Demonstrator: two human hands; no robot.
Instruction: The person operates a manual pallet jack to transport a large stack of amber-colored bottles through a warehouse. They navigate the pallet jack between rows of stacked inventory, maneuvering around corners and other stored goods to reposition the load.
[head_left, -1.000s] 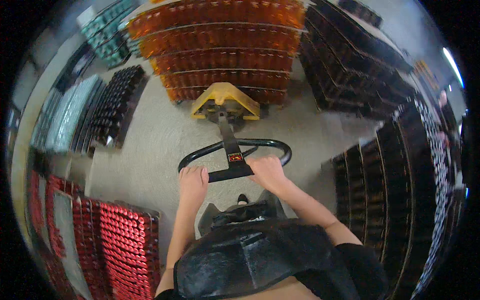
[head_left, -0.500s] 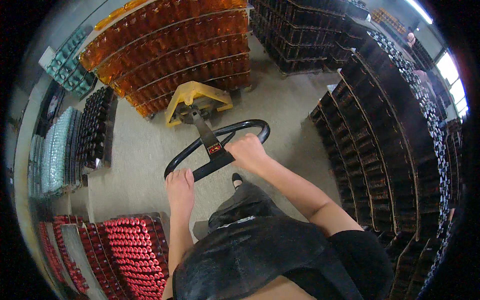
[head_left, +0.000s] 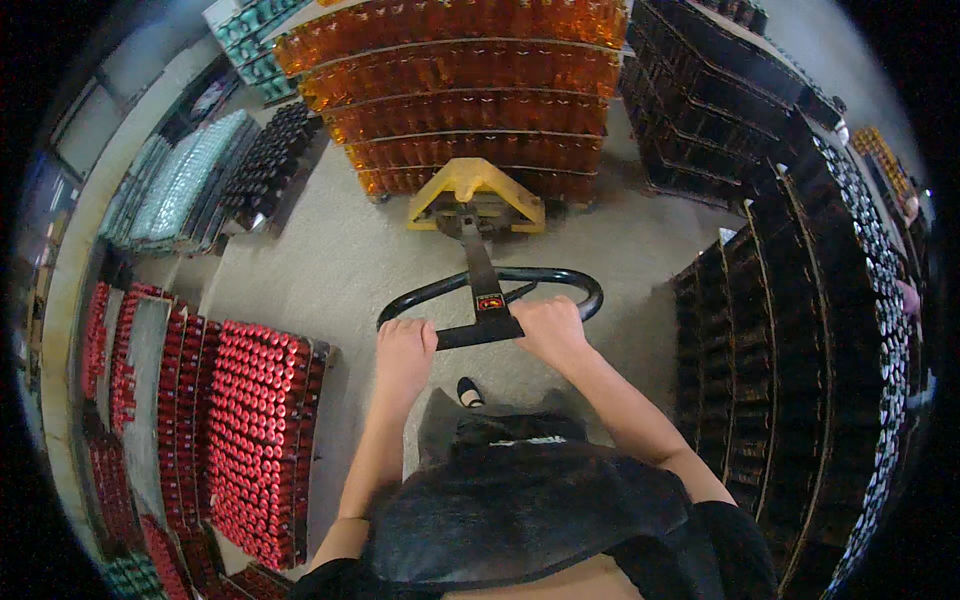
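Note:
A yellow pallet jack stands in front of me, its body up against a tall layered stack of amber bottles. Its black loop handle tilts back toward my waist. My left hand is closed round the near bar at its left end. Right of the central shaft, my right hand grips the same bar. Both sets of fingers wrap over the bar, so the fingertips are partly hidden.
Dark layered stacks line the right side, with another dark stack farther back. To the left stand a red-topped stack, a pale green stack and a black one. Concrete floor runs between them.
My view has turned left, so the jack and amber stack sit farther right in the picture. The handle looks more level. Both hands keep their hold on it.

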